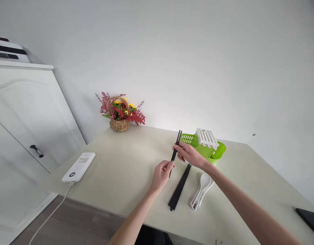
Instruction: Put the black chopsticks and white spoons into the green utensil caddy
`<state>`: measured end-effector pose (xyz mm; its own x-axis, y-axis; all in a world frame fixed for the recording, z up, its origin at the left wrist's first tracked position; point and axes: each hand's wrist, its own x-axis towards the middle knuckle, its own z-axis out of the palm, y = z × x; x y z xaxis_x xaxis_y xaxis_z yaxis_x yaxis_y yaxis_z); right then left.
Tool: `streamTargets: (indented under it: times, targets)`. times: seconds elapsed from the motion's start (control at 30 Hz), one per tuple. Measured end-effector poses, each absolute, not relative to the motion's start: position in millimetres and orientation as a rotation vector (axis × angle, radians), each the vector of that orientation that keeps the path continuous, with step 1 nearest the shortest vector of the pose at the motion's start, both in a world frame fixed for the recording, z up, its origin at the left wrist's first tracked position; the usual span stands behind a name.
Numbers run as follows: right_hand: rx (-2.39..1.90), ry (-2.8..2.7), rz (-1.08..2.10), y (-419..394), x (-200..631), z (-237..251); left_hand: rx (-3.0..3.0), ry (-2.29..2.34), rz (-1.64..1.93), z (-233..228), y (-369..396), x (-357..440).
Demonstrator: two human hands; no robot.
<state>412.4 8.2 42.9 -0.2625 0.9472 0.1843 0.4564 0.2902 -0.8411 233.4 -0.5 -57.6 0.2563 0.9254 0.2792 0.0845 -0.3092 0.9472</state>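
Your left hand [162, 173] pinches the lower end of a pair of thin black chopsticks [175, 149] between thumb and fingertips. Your right hand [189, 154] closes its fingers around the same pair just above the middle. The pair stands above the pale grey-green table top [126, 166], tilted so the upper ends point toward 1 o'clock. Both grips are pressed onto the sticks; neither hand is spread.

Hazards at the grip:
- The sticks are smooth and narrow. If one hand loosens, a stick may slide out of the pair and drop to the table.
- The two sticks lie close together. Uneven pressure could cross or scissor them.

Hazards near the grip:
- A second bundle of long black chopsticks [179, 188] lies flat on the table at 6 o'clock from your right hand, just below it. A dropped stick would likely land among these and scatter them toward the table edge.
- Two white plastic soup spoons [201, 190], nested, lie just beside that bundle at its 3 o'clock. A sweep of your right forearm could push them.
- A lime-green plastic cutlery holder with a white slotted insert [206, 144] sits at 2 o'clock from the held pair, near the upper tips. A forward swing could strike it and shift or tip it.

Further out: a white power bank with a cable [79, 166] at 9 o'clock, a woven basket of red and yellow artificial flowers [120, 115] at 11 o'clock, a flat black device [310, 219] at 4 o'clock. All are well apart from your hands.
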Motion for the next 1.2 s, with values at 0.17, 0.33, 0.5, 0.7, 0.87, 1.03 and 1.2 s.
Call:
streamTargets:
  times: [0.17,0.33,0.5,0.7,0.87,1.03,1.2]
  targets:
    - [-1.301,-1.88,0.815,3,414,45,1.666,1.0,1.225,-61,1,232]
    - [-1.357,-1.882,0.662,-2,412,53,1.692,1.053,1.241,-65,3,231]
    - [-1.41,-1.788,0.467,-8,408,72,1.724,1.057,1.251,-69,4,231]
    - [-1.431,-1.855,0.411,-11,408,91,1.772,1.066,1.228,-76,6,232]
    - [-1.486,-1.834,0.373,-10,429,108,1.852,1.076,1.197,-78,6,232]
    - [-1.428,-1.479,0.186,0,480,148,1.826,1.128,1.225,-82,6,234]
    - [-1.436,-1.302,-0.012,19,522,168,1.815,1.132,1.217,-84,5,235]
